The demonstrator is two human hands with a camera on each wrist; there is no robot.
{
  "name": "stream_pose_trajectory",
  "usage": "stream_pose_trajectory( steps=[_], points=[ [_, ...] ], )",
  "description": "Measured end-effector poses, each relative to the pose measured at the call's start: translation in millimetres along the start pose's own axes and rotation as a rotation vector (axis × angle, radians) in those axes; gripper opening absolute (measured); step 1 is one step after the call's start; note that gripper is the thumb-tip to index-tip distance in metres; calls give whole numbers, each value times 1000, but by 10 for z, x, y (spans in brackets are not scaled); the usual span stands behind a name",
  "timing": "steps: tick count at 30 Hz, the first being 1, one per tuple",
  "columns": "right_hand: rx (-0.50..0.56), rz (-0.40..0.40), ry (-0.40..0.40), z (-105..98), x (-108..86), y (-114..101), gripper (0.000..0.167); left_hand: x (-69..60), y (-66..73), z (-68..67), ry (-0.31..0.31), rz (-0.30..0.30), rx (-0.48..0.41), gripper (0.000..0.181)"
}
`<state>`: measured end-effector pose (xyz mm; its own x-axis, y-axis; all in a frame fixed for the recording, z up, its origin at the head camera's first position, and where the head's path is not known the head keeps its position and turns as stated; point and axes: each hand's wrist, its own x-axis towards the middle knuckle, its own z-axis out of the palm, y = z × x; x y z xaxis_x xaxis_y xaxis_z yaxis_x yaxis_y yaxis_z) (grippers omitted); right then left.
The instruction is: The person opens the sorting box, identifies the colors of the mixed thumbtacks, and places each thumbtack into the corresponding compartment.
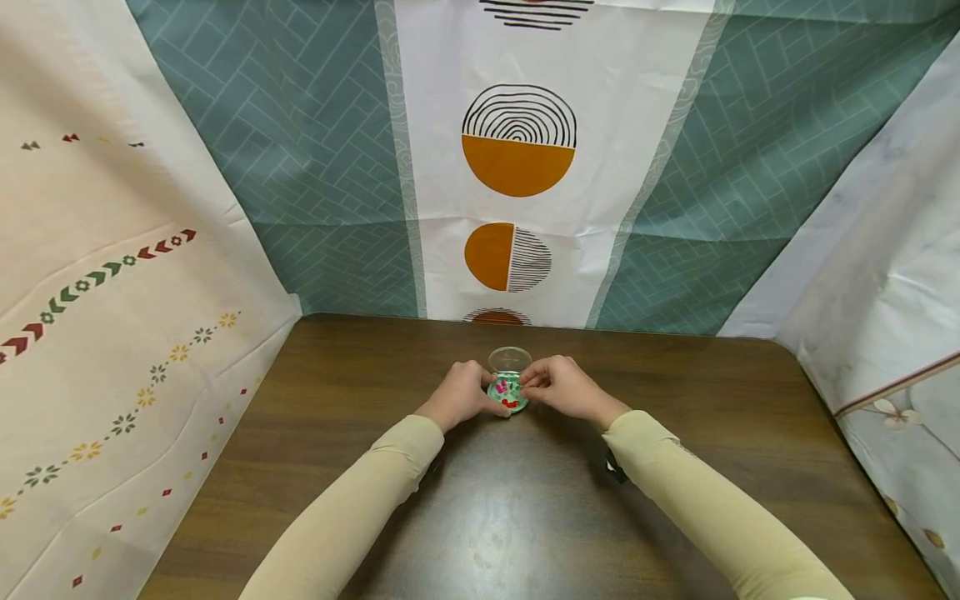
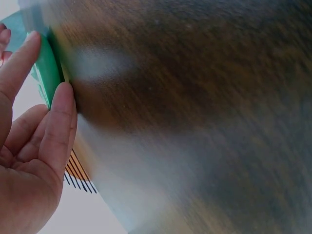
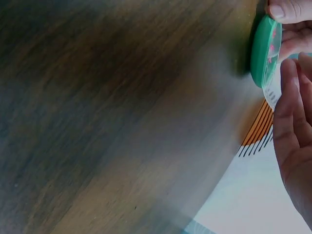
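Note:
A small round green case (image 1: 514, 409) sits on the table, with red and pink pieces inside it. Its clear round lid (image 1: 510, 359) stands raised at the back. My left hand (image 1: 463, 392) grips the case from the left, thumb in front and fingers round the side. The green wall of the case (image 2: 48, 66) shows between thumb and fingers in the left wrist view. At the case's right edge, my right hand (image 1: 566, 386) has thumb and fingertips drawn together over the pieces. Whether it pinches a piece is hidden. In the right wrist view its fingers (image 3: 287, 112) are beside the case (image 3: 263, 53).
The brown wooden table (image 1: 360, 367) spreads out around the hands. Behind it hangs a patterned cloth (image 1: 517, 167), with a cream cloth (image 1: 112, 333) on the left and a white one (image 1: 885, 275) on the right.

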<state>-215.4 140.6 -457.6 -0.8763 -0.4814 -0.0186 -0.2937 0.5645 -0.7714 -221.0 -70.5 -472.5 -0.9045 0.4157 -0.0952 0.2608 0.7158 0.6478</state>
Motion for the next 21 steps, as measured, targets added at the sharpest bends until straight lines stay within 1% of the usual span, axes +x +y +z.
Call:
stream_pose_trajectory(
  steps=[5, 11, 14, 16, 18, 21],
  points=[
    [-79, -61, 38, 45, 18, -29, 12, -2, -11, 7, 2, 4, -5, 33],
    [-217, -124, 41, 125, 36, -51, 12, -3, -33, 26, 6, 15, -13, 32],
    [-265, -124, 36, 170, 41, -62, 14, -5, -39, 33, 1, 7, -26, 32],
    [-287, -110, 43, 197, 47, -68, 14, -4, -39, 31, 0, 0, -32, 34],
    [-308, -97, 56, 221, 53, -74, 13, -1, -37, 27, 2, -2, -32, 36],
    [-348, -104, 77, 248, 65, -82, 7, 3, -39, 18, 3, 0, -25, 36]
  ],
)
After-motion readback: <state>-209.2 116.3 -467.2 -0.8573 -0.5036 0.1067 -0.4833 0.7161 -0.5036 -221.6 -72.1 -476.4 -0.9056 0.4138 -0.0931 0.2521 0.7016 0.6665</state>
